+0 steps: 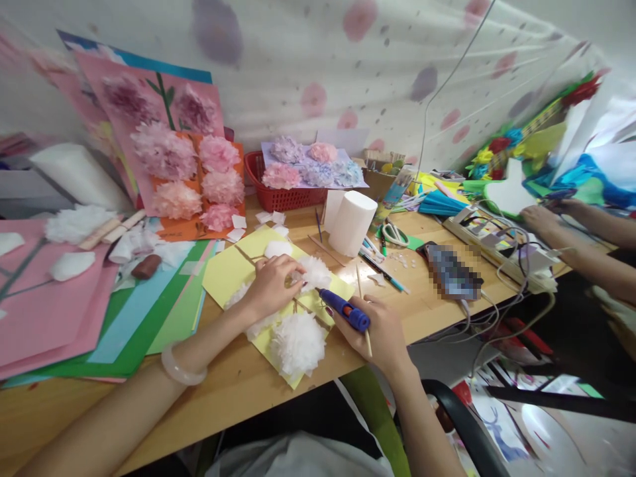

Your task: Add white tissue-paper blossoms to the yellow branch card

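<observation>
My left hand [271, 288] pinches the edge of a white tissue paper flower [316, 272] above a yellow sheet [226, 273]. In my right hand [385, 331] is a blue hot glue gun [348, 311], a pale glue stick [368, 344] showing at its end. Its nozzle points left, close under the flower; whether they touch I cannot tell. A fuller white paper flower [298, 343] lies on the sheet's near corner. More white ruffled paper is partly hidden beneath my left wrist. A flat white paper piece [277, 249] rests beyond my left fingers.
A white paper roll [352, 224] stands behind the sheet, near pens and scissors [395, 235]. To the right are a phone [451, 271] and a power strip [497, 255] with trailing cables. Coloured card [124, 311] lies left. At far right, another person's hands [551, 215] work.
</observation>
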Demonstrator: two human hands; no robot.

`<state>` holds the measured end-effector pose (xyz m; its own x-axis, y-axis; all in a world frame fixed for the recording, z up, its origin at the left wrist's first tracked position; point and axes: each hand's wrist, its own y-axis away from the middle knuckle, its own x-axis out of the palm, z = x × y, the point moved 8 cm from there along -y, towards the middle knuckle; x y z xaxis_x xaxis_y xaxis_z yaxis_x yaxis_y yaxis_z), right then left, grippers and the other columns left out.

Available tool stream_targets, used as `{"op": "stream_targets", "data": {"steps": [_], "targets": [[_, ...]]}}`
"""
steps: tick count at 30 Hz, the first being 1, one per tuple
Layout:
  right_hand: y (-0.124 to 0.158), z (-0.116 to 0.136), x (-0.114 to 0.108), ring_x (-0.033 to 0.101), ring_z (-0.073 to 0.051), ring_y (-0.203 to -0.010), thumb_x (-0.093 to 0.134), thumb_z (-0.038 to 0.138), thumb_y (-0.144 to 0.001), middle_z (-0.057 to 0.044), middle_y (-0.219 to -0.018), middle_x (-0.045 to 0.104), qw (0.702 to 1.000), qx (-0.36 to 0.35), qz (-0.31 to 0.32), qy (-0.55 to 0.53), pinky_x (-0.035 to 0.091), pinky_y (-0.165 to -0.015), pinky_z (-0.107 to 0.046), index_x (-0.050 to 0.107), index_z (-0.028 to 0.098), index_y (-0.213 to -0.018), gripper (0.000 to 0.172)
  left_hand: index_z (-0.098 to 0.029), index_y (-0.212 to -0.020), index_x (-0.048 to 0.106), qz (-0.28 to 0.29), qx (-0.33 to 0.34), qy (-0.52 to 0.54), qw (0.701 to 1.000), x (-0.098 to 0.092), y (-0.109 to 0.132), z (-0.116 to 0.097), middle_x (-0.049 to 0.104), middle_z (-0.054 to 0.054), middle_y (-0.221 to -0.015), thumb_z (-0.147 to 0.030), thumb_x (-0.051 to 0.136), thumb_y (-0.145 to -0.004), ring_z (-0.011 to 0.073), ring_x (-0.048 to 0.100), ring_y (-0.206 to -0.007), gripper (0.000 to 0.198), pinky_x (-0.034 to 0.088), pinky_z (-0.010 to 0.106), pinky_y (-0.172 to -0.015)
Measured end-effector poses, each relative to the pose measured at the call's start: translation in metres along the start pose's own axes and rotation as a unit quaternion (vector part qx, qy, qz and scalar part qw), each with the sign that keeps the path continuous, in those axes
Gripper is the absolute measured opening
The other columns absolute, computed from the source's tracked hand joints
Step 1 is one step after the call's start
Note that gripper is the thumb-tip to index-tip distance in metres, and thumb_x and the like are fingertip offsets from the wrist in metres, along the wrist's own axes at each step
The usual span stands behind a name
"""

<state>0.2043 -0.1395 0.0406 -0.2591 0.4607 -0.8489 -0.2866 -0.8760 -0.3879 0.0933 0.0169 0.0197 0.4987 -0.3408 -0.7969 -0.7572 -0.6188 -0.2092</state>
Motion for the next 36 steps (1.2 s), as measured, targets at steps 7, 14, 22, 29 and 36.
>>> {"op": "stream_targets", "data": {"steps": [7,14,22,29,36], "targets": [[0.001,-0.003,0.007,0.046,-0.014,-0.053,0.056,0.052,-0.089,0.000,-0.058,0.046,1.000,0.012,0.021,-0.013,0.028,-0.052,-0.026,0.051,0.022,-0.062,0.041,-0.024,-0.096,0.069,-0.006,0.003,0.006,1.000,0.000,0.000,0.001,0.071,0.005,-0.111,-0.023,0.060,-0.085,0.0264,0.062,-0.111,0.014,0.033,0.051,-0.102],[-0.001,0.002,0.008,0.045,-0.014,-0.054,0.056,0.051,-0.090,0.001,-0.059,0.044,0.999,-0.001,0.035,-0.015,0.029,-0.053,-0.026,0.048,0.022,-0.062,0.041,-0.024,-0.095,0.069,-0.007,0.000,0.006,1.000,-0.001,0.000,0.001,0.072,0.004,-0.110,-0.024,0.060,-0.085,0.0267,0.062,-0.110,0.014,0.033,0.052,-0.103],[-0.004,0.006,0.006,0.047,-0.015,-0.056,0.056,0.051,-0.089,0.001,-0.057,0.041,0.999,-0.003,0.026,-0.020,0.030,-0.053,-0.026,0.050,0.022,-0.061,0.041,-0.025,-0.095,0.069,-0.007,0.000,0.004,1.000,0.000,0.000,0.002,0.071,0.005,-0.111,-0.023,0.061,-0.083,0.0265,0.062,-0.110,0.014,0.032,0.052,-0.104],[0.000,-0.001,0.001,0.046,-0.015,-0.052,0.056,0.050,-0.090,-0.001,-0.057,0.046,1.000,0.013,0.012,-0.014,0.029,-0.051,-0.027,0.050,0.023,-0.060,0.041,-0.025,-0.095,0.069,-0.011,0.003,0.002,1.000,0.000,0.000,0.001,0.072,0.005,-0.109,-0.024,0.061,-0.084,0.0264,0.062,-0.109,0.014,0.032,0.051,-0.103],[0.000,-0.003,0.002,0.048,-0.016,-0.051,0.054,0.054,-0.090,-0.001,-0.055,0.048,0.999,0.030,0.018,-0.018,0.028,-0.050,-0.027,0.048,0.023,-0.059,0.044,-0.024,-0.094,0.068,-0.009,-0.002,-0.004,1.000,-0.001,0.001,0.001,0.071,0.005,-0.109,-0.024,0.061,-0.083,0.0269,0.062,-0.109,0.013,0.033,0.052,-0.103]]}}
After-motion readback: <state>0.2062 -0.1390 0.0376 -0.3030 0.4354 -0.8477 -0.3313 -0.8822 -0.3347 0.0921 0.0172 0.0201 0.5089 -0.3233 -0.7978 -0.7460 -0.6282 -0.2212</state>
